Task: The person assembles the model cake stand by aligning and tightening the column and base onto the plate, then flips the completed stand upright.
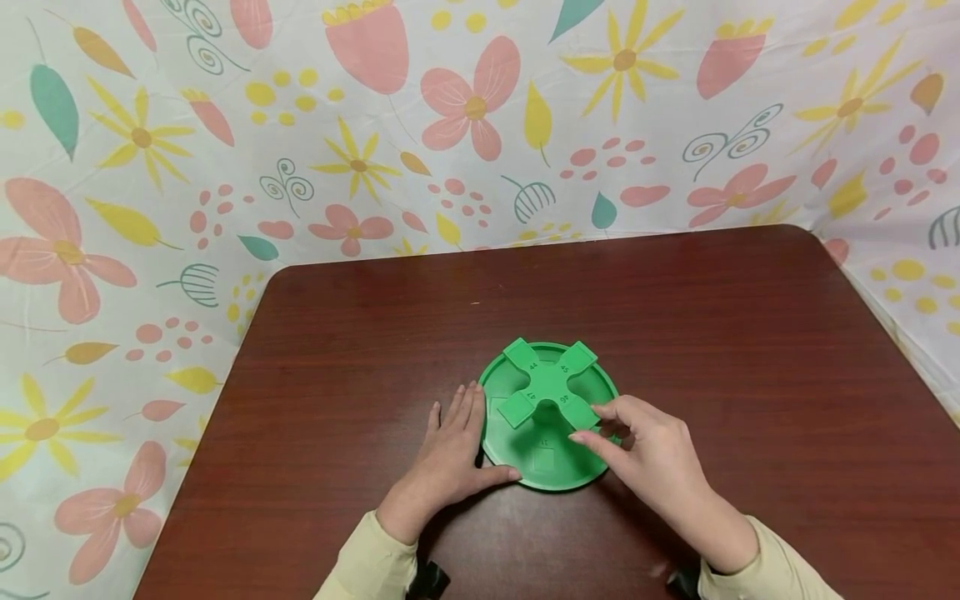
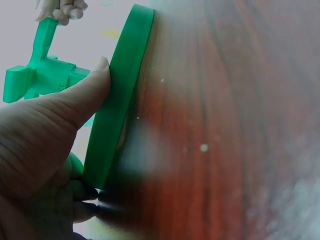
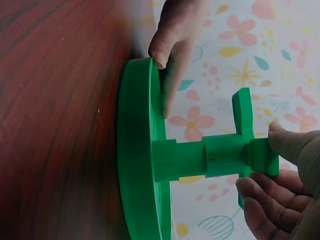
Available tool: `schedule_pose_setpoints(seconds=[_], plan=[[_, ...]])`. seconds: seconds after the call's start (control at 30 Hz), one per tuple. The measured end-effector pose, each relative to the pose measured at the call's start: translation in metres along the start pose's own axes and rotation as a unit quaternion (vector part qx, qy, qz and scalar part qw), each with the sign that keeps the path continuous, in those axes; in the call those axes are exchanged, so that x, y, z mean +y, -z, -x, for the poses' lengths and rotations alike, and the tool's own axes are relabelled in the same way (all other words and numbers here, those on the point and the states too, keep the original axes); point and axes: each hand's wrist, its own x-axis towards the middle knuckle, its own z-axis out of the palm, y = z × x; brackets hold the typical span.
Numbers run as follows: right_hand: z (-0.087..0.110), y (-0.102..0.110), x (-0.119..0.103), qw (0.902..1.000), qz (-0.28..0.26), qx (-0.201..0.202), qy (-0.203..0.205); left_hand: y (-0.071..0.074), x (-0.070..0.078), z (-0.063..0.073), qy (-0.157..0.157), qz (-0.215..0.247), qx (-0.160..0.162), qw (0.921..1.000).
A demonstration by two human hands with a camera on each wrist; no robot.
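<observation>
A green round base (image 1: 551,479) with a raised rim lies flat on the table. Above it stands a green column (image 3: 220,156) marked 33, topped by a four-armed cross piece (image 1: 550,379) with printed numbers. Its lower end meets the base; whether it is fixed there I cannot tell. My left hand (image 1: 450,462) rests along the base's left side with straight fingers, its thumb (image 2: 95,87) touching the near rim. With thumb and fingertips, my right hand (image 1: 648,442) pinches the near right arm of the cross piece. In the right wrist view its other fingers (image 3: 260,212) are loosely bent.
The dark brown wooden table (image 1: 360,350) has rounded far corners. Behind it and at its sides hangs a white cloth (image 1: 480,192) with printed flowers and leaves. Dark straps (image 1: 427,579) show at my cuffs.
</observation>
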Motion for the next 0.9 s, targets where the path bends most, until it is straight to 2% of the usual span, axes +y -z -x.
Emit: schedule_pose_setpoints(seconds=[0.27, 0.6, 0.9], plan=[[0.0019, -0.003, -0.0014, 0.9998, 0.009, 0.016, -0.006, 0.001, 0.0014, -0.0016, 0.005, -0.005, -0.001, 1.0], [0.0035, -0.0076, -0.002, 0.999, 0.018, 0.039, 0.009, 0.0015, 0.0022, -0.0012, 0.006, -0.018, 0.003, 0.9998], [0.005, -0.0079, -0.005, 0.9992, 0.026, 0.031, -0.006, 0.0015, 0.0022, -0.0015, 0.005, -0.018, 0.006, 0.9998]])
